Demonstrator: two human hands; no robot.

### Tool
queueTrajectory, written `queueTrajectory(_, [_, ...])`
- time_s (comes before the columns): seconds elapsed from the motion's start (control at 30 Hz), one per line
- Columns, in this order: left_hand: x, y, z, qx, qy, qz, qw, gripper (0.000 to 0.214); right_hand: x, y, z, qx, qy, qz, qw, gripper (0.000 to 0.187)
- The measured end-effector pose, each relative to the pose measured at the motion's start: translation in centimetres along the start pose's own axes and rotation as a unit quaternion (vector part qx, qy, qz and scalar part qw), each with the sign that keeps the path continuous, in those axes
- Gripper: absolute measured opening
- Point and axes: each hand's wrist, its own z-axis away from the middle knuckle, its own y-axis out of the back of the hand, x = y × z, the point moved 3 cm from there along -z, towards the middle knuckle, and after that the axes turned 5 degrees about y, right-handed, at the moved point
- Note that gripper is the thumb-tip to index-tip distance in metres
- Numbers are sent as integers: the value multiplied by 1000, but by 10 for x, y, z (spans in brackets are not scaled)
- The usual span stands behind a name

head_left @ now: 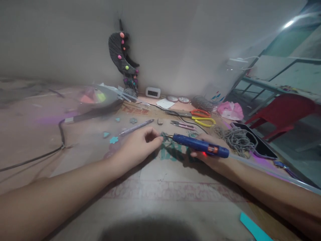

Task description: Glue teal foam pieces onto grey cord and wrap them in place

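My right hand (pixel 218 162) is wrapped round a blue glue gun (pixel 192 142), which lies sideways with its metal nozzle pointing left and a red light glowing underneath. A pale glue stick trails from its back end. Thumb and forefinger of my left hand (pixel 140 147) pinch at a small grey-green piece (pixel 164 136), whose kind I cannot make out. The nozzle tip is at this piece, though contact is unclear. Left of my left hand lie a turquoise flower cutout (pixel 114 140), a small turquoise triangle (pixel 106 134) and a pen (pixel 137 127).
Behind my hands lie thread snips (pixel 184 126), orange-and-yellow-handled scissors (pixel 203 121) and a white digital clock (pixel 153 92). A dark crescent with coloured balls (pixel 117 53) leans on the wall. Grey yarn (pixel 237 139) sits by a black tray (pixel 267 144); a cable (pixel 32 159) crosses the left.
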Motion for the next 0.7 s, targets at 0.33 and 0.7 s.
queueTrajectory(0.33, [5,0,1,7,-3,15,1000,20,5,12,0,-6,-26,-207,978,46])
queueTrajectory(0.7, [7,-4,0,-12,-20,30,999,20,-23,57,-62,126,-52,-96,986,33])
